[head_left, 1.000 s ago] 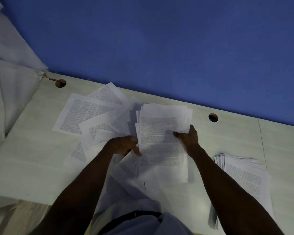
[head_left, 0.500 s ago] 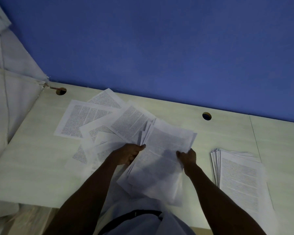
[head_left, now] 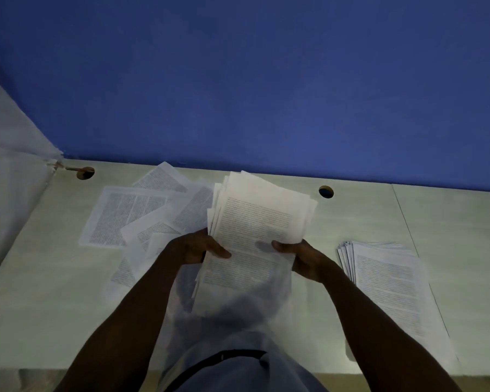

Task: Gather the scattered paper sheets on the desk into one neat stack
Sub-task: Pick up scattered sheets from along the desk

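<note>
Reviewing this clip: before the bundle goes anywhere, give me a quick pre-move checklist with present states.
1. Left hand grip on held bundle: ok.
2. Right hand grip on its other edge: ok.
3. Bundle edges squared: not ok, sheets fanned at the top.
4. Loose sheets on the desk collected: not ok.
5. Finished stack on the right neat: not ok, left edges staggered.
6. Sheet count: cannot tell.

Dim, bluish, low-contrast view. Soft shadow on desk [head_left: 54, 292] below held sheets [head_left: 255, 236]. Print too blurred to read. Wide-angle bending at edges. Mild grain throughout.
</note>
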Tool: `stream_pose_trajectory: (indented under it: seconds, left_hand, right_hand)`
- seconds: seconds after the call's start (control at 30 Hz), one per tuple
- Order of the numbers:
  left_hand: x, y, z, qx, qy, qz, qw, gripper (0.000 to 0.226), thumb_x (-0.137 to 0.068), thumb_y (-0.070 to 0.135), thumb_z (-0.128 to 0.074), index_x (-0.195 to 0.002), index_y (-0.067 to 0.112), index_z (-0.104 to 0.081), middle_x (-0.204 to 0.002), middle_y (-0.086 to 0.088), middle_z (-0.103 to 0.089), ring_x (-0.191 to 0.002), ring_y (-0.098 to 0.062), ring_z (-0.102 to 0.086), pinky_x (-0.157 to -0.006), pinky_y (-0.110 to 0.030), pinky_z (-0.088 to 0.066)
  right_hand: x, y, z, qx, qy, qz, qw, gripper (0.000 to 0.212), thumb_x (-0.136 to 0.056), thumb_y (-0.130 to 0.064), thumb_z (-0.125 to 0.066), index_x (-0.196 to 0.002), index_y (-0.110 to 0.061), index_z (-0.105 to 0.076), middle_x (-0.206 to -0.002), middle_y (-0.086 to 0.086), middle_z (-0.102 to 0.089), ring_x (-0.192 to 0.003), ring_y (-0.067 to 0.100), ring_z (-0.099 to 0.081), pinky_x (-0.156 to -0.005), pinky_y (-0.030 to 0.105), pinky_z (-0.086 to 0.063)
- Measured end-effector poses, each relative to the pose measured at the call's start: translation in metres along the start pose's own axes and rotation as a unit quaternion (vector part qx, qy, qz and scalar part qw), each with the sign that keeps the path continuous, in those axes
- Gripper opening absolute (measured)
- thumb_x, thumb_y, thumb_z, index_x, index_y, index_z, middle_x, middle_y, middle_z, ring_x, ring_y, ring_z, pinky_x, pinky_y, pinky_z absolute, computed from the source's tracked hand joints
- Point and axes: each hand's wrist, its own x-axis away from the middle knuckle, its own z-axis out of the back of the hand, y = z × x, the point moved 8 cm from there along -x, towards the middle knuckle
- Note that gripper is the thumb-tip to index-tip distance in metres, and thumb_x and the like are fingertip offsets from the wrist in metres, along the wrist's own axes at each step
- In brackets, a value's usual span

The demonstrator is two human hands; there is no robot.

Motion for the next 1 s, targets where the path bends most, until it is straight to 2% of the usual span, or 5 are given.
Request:
stream_pose_trajectory:
  seconds: [0.17, 0.33, 0.5, 0.8, 1.0]
  left_hand:
    - [0.009, 0.019, -0.002, 0.012, 0.004, -0.029, 0.999, 0.05, -0.078, -0.014, -0.071, -0.123, 0.007, -0.065, -0.12, -0.011, -0.071, -0.113, -0.029, -0.067, -0.092, -0.043, -0.057]
    - [0.006, 0.01, 0.013, 0.143, 0.164, -0.039, 0.975, 0.073, -0.072, 0.029, -0.088, -0.133, 0.003, -0.059, -0.132, -0.019, -0.064, -0.118, -0.034, -0.065, -0.105, -0.054, -0.048]
    - [0.018, -0.035, 0.038, 0.34, 0.297, -0.069, 0.89, 0.064, -0.074, 0.027, -0.085, -0.13, 0.007, -0.064, -0.128, -0.019, -0.067, -0.117, -0.037, -0.064, -0.101, -0.06, -0.049]
    - [0.007, -0.104, 0.018, 0.398, 0.407, -0.029, 0.822, 0.049, -0.096, 0.034, -0.064, -0.133, 0.004, -0.056, -0.129, -0.022, -0.062, -0.117, -0.04, -0.061, -0.101, -0.062, -0.048]
    - [0.015, -0.103, -0.002, 0.389, 0.353, -0.018, 0.851, 0.045, -0.097, 0.012, -0.062, -0.138, 0.001, -0.05, -0.133, -0.021, -0.057, -0.12, -0.041, -0.057, -0.087, -0.055, -0.057]
  right_hand:
    - [-0.01, -0.029, -0.011, 0.045, -0.016, -0.021, 0.999, 0.093, -0.058, -0.02, -0.1, -0.139, -0.019, -0.055, -0.134, 0.013, -0.064, -0.127, 0.035, -0.059, -0.097, 0.052, -0.058]
    - [-0.016, -0.026, -0.01, 0.084, 0.027, -0.024, 0.996, 0.072, -0.071, -0.018, -0.092, -0.135, -0.022, -0.058, -0.131, 0.007, -0.067, -0.124, 0.032, -0.061, -0.099, 0.047, -0.057]
    - [0.006, 0.029, 0.01, 0.12, 0.055, -0.125, 0.983, 0.059, -0.068, -0.019, -0.095, -0.122, -0.01, -0.072, -0.119, 0.013, -0.075, -0.11, 0.036, -0.07, -0.088, 0.048, -0.062]
    - [-0.001, 0.076, 0.014, -0.169, 0.137, -0.026, 0.976, 0.069, -0.07, -0.012, -0.093, -0.132, 0.0, -0.066, -0.133, 0.024, -0.066, -0.122, 0.044, -0.064, -0.105, 0.062, -0.049]
    - [-0.004, 0.09, 0.009, -0.08, 0.221, -0.057, 0.97, 0.046, -0.077, 0.002, -0.084, -0.119, 0.006, -0.066, -0.117, 0.022, -0.072, -0.091, 0.033, -0.07, -0.069, 0.038, -0.06]
